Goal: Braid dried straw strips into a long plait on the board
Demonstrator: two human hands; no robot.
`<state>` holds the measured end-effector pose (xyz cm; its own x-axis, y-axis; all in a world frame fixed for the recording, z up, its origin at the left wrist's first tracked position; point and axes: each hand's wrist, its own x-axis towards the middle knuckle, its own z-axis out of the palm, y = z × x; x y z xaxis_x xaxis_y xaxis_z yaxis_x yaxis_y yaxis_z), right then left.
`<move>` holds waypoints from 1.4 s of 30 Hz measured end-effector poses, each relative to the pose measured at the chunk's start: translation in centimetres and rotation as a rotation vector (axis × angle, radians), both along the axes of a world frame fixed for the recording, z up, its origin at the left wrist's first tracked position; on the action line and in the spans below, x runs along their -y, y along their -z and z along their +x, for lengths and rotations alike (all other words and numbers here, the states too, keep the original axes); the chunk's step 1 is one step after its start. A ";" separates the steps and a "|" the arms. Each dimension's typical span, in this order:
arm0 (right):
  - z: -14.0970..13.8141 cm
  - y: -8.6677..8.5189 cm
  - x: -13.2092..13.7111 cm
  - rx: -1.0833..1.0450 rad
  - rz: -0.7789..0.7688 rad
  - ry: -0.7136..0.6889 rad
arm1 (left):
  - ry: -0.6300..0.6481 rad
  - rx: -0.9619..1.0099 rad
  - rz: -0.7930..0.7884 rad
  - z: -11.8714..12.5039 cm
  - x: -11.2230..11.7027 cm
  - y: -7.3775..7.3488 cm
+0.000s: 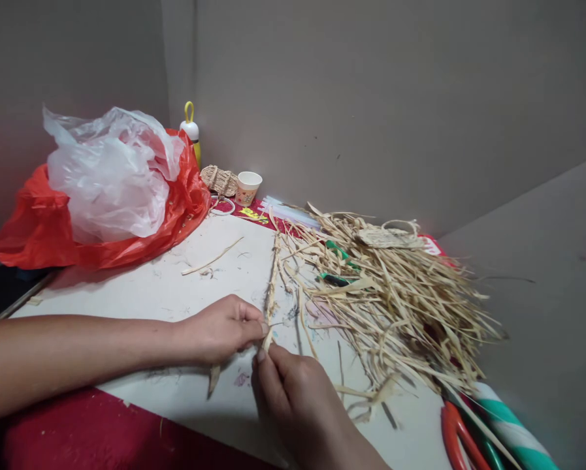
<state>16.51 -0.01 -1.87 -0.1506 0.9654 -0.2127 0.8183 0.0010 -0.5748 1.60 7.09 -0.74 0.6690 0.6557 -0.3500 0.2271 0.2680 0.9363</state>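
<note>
Near the front of the white board, my left hand [227,329] is closed, thumb and fingers pinching a twisted straw cord [272,287]. Just below and to the right, my right hand [305,395] pinches the same cord at its near end, where flat strands show between the fingertips. From my hands the cord runs away up the board toward the pile. A loose strand end [213,380] hangs under my left hand. To the right lies a large heap of dry straw strips [410,300], with green-handled tools [334,279] partly buried in it.
At the left, a red plastic bag [38,215] holds a crumpled clear bag [111,176]. Behind stand a yellow-topped bottle [191,130], a woven straw sole [219,181] and a paper cup [248,189]. Red-handled scissors [453,434] and a teal-striped roll [511,424] lie at the lower right.
</note>
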 end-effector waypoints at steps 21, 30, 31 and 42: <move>3.3 -5.0 0.1 -0.170 0.287 0.031 | -0.008 0.084 -0.127 -0.5 -0.1 -1.1; 1.5 -1.4 -2.3 -0.775 -0.392 0.023 | 0.053 0.198 -0.044 -0.6 -0.1 -0.1; 1.5 -1.3 -2.3 -0.774 -0.395 0.036 | 0.050 0.169 -0.017 -0.6 -0.1 -0.1; 2.1 -1.0 -3.0 -0.868 -0.528 0.129 | 0.089 -0.109 0.373 -0.7 0.4 -1.0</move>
<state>18.63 2.99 -0.90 -0.3567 0.7999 -0.4827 0.0956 -0.4827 -0.8705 0.94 6.70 0.29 0.7011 0.6923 -0.1706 0.3374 -0.1113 0.9348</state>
